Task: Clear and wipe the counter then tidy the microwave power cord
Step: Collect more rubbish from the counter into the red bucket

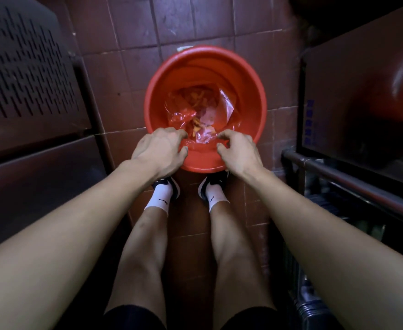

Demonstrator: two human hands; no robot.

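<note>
Down on the tiled floor (pixel 133 32), at twelve o'clock from the person's shoes (pixel 169 184), stands a red bucket (pixel 250 82). Scraps and a crumpled clear plastic bag (pixel 217 108) lie at its bottom. Both arms reach down over the near rim. The left hand (pixel 158 148) hangs at about seven o'clock on the bucket, fingers curled loosely; I cannot tell whether they pinch anything. The right hand (pixel 237 148), at about five o'clock, has thumb and forefinger bent toward the edge of the plastic — it looks like a pinch on the bag, though the film is too thin to be sure.

By my reading this is the clearing part of the job: rubbish from the counter going into the bucket. The counter itself and the microwave cord are not in sight from here. A perforated metal panel (pixel 26 67) stands at nine o'clock, a dark cabinet (pixel 362 103) with a rail at three.

To do it well, let the bag fall well inside the rim, check that nothing sticks to the fingers, and keep the bucket steady against the feet — then straighten up for the wiping.
</note>
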